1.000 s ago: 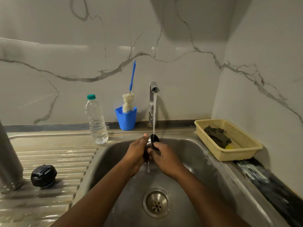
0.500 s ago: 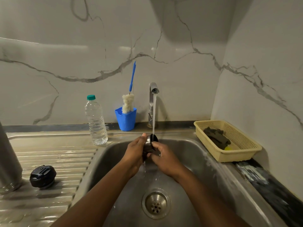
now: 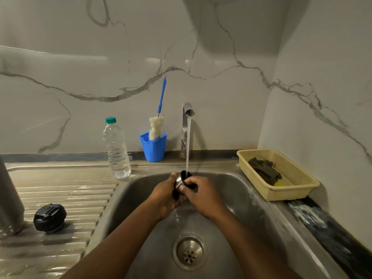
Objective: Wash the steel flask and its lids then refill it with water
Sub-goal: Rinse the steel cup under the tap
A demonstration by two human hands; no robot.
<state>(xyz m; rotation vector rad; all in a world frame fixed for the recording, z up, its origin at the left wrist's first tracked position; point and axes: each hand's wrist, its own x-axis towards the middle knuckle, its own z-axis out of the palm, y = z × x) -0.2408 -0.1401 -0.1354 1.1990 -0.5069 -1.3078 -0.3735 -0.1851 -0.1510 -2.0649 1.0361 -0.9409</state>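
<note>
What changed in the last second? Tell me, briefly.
The right hand seems to have curled its fingers further over the small lid, which the left hand keeps holding under the tap stream. Nothing taken up or let go. The steel flask, black lid on the drainboard, water bottle and basket stayed put.

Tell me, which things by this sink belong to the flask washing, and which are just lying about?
In the job:
- steel lid, held by the left hand and right hand under the running tap
- black lid on the drainboard
- steel flask at the left edge

Lying about:
- plastic bottle
- bottle brush in its blue cup, unused now
- yellow basket with a dark cloth
</note>
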